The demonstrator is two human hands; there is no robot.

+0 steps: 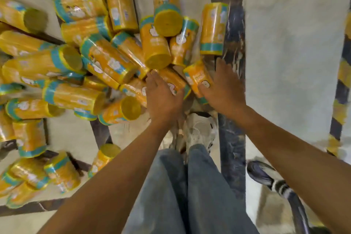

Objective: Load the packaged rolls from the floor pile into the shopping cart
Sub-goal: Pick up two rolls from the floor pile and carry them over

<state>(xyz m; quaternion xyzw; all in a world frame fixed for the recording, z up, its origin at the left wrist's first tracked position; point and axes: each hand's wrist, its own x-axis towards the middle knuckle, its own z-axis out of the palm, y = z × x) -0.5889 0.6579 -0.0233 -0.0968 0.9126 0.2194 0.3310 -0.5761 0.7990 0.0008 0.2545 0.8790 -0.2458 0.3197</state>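
**Around the blue bar**

A scuffed dark blue bar [230, 100] runs up the pale floor [294, 53]. Well to its right rises a post banded yellow and black [341, 89]. Near the bar's lower end, on the right, lies a dark rounded object with a black-and-white striped band [266, 176]; I cannot tell what it is. Left of the bar, dark brown strips [99, 132] cross the floor.

Pale floor [76, 135] crossed by dark bands [230, 148], heap of yellow packaged rolls [106, 59] lying on it ahead and left of the left hand [163, 99], one band passing beneath the right hand [224, 91].
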